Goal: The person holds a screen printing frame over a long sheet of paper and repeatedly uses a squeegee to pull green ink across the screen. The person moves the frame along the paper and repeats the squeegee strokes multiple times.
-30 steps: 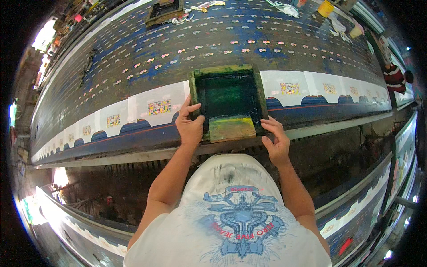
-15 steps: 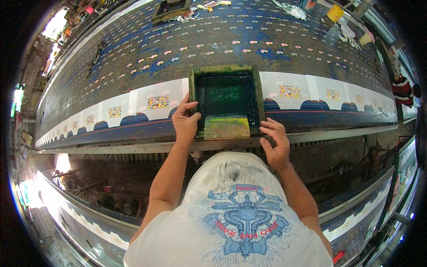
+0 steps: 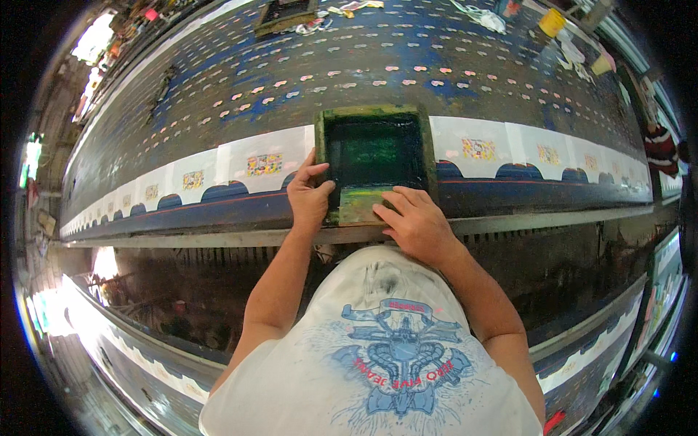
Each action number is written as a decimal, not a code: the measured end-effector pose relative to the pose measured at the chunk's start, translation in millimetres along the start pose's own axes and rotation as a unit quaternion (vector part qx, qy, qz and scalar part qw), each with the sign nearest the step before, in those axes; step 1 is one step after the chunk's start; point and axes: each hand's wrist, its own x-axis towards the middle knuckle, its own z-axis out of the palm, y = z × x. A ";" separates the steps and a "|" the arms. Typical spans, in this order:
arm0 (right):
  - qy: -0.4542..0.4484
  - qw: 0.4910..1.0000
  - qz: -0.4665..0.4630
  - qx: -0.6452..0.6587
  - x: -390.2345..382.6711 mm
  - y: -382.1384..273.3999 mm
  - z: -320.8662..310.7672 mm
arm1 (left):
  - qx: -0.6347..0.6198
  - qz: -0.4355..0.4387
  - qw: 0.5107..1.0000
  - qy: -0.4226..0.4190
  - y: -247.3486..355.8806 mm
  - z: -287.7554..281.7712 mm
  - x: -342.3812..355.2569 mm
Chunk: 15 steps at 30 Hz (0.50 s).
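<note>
A wooden screen-printing frame [image 3: 430, 156] with dark green ink on its mesh lies over a row of white printed cloth pieces [image 3: 281, 145] at the table's near edge. My left hand [image 3: 308, 198] grips the left side of that frame, its fingers along the outer edge and the thumb by the inner edge. Leaning in the frame's near end is a squeegee [image 3: 358, 206], a flat board stained yellow-green. Its right part is held by my right hand [image 3: 418, 221], fingers over the top and thumb on the near side. The squeegee's lower edge is hidden.
The long dark table [image 3: 349, 91] carries rows of small printed marks. Another frame [image 3: 287, 16], white rags [image 3: 480, 16] and a yellow container [image 3: 552, 22] sit toward the far side. A rail [image 3: 509, 221] runs along the near edge. A second table [image 3: 145, 356] stands behind me.
My right hand has moved left from beside the frame's near right corner onto the squeegee and closed on it. My left hand keeps its hold on the frame.
</note>
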 end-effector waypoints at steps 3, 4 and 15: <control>-0.066 0.997 -0.021 -0.026 17.6 2.4 -4.7 | -0.023 0.004 0.999 0.022 2.9 3.8 -0.1; -0.097 0.994 -0.027 -0.033 25.3 5.1 -7.8 | -0.010 -0.017 0.999 0.041 3.7 5.2 0.4; -0.118 0.993 -0.007 0.015 114.7 82.1 -30.9 | -0.053 -0.061 0.995 0.050 4.2 2.3 10.1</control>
